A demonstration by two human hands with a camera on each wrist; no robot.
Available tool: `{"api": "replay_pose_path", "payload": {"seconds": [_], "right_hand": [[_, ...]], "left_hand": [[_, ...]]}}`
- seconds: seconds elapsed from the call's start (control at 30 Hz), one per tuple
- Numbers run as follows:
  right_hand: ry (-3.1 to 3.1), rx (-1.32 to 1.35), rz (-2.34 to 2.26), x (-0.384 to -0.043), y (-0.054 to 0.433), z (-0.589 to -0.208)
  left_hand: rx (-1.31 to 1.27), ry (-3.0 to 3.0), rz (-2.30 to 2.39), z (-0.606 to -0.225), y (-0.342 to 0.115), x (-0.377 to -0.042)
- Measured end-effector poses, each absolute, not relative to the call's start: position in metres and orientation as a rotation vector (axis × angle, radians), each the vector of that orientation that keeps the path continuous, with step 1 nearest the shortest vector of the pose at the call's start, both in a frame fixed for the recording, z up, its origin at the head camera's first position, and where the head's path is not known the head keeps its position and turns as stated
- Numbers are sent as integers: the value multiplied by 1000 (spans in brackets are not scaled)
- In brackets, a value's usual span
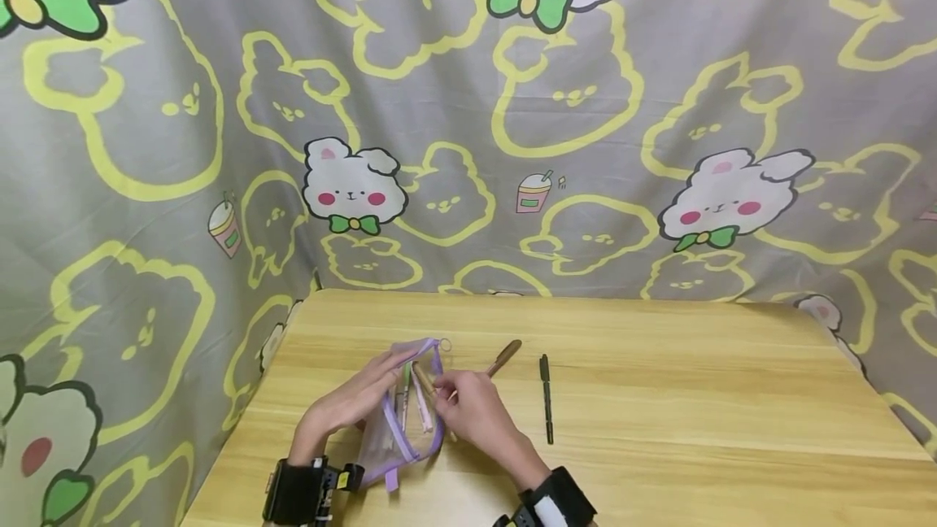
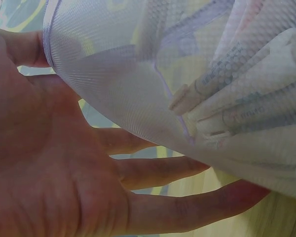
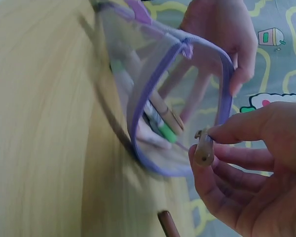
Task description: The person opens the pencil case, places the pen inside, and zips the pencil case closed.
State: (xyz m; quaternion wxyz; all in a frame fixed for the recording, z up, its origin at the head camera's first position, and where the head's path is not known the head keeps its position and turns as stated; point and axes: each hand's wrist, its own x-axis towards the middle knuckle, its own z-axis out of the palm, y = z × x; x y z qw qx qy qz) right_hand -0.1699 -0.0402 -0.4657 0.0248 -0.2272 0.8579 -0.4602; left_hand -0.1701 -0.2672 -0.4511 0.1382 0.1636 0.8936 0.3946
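A translucent mesh pencil pouch (image 1: 376, 450) with purple trim is tilted up, its mouth turned toward my right hand. My left hand (image 1: 351, 401) holds it, the thumb at the purple rim and the long fingers stretched along the outside of the mesh. Several pens lie inside, among them a green-ended pen (image 3: 166, 132) and a beige pen (image 3: 170, 116). With thumb and fingertips, my right hand (image 1: 472, 409) pinches another beige pen (image 3: 203, 153) right at the mouth, its clip end facing the right wrist camera.
A brown pen (image 1: 503, 358) lies on the wood-grain table (image 1: 659, 397) just beyond my right hand. Farther right is a black pen (image 1: 546, 397). A grey curtain (image 1: 454, 120) with cartoon rabbits hangs behind and beside the table.
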Motion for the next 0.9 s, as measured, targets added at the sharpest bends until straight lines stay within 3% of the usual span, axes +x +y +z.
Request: {"api": "replay_pose_path", "payload": {"seconds": [0.4,0.9], "right_hand": [[2362,-689,-1534,-170,-64,-463],[2854,-585,-1325,-174,5,-457]], "left_hand": [[476,2579,1144,-451,-268,-170],[536,2583,1132,-450,-267,-172]]}}
